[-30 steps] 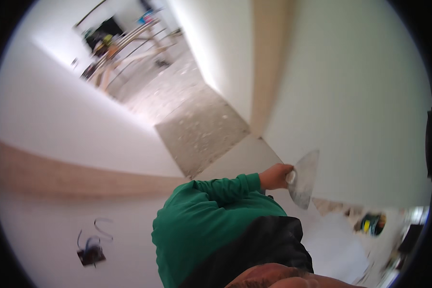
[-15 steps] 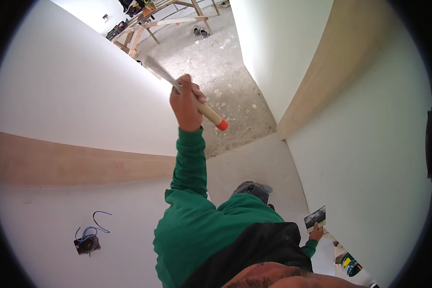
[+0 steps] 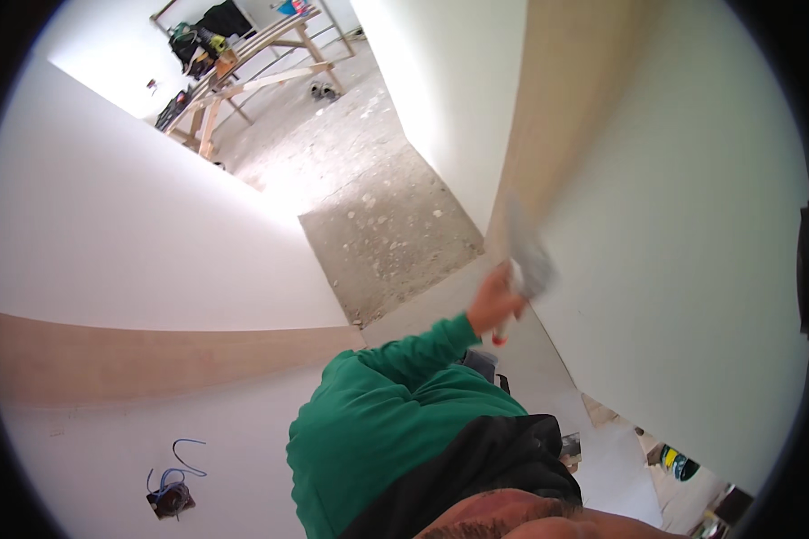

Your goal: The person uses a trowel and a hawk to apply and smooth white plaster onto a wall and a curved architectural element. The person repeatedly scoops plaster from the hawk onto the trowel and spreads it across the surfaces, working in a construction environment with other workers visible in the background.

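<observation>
My left hand [image 3: 494, 301] is closed on a wide putty knife, its red-tipped handle [image 3: 500, 338] pointing down and its blurred steel blade [image 3: 532, 262] raised in front of the right white wall [image 3: 665, 296], near a pale tan strip [image 3: 575, 99] on it. My right hand [image 3: 570, 463] is low at my right, mostly hidden by my green and dark jacket; it holds a stained rectangular trowel [image 3: 572, 442], of which only a small part shows.
A doorway floor [image 3: 391, 229] leads to a room with a timber trestle bench [image 3: 270, 76] carrying bags, and shoes [image 3: 322, 91] below. The left white wall [image 3: 153, 251] has a tan band [image 3: 135, 355] and an electrical box with loose blue wires [image 3: 171, 499]. A bucket [image 3: 679, 463] stands at lower right.
My left hand was at the right wall, swung up over the doorway, and is back down to the right with the blade raised. My right hand's trowel has slipped mostly behind my body.
</observation>
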A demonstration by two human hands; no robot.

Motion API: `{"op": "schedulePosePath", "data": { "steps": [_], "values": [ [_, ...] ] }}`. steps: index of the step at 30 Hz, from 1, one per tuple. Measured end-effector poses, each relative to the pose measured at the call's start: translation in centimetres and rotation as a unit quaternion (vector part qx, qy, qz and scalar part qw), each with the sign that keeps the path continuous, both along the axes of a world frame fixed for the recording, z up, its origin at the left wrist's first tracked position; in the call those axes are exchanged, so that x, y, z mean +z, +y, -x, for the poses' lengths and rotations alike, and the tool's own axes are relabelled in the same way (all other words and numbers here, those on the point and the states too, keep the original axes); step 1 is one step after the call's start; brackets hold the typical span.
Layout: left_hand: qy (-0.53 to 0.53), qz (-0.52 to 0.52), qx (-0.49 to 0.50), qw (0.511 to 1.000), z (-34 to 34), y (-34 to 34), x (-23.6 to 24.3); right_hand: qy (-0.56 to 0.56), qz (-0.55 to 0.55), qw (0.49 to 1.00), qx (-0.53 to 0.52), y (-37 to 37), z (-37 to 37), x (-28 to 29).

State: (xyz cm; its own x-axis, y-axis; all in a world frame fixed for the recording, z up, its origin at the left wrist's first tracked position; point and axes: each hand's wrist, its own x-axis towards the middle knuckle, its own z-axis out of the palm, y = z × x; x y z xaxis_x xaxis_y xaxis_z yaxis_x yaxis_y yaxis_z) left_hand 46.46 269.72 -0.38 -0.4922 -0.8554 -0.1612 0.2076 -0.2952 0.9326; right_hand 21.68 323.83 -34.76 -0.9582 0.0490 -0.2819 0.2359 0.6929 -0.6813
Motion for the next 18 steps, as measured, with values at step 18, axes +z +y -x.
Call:
{"op": "schedulePosePath", "data": {
  "steps": [18],
  "values": [
    [-0.081,0.335,-0.614,0.710,10.6,27.1,0.2,0.016,0.218,0.976,-0.023,1.2,-0.1,16.0]
  ]
}}
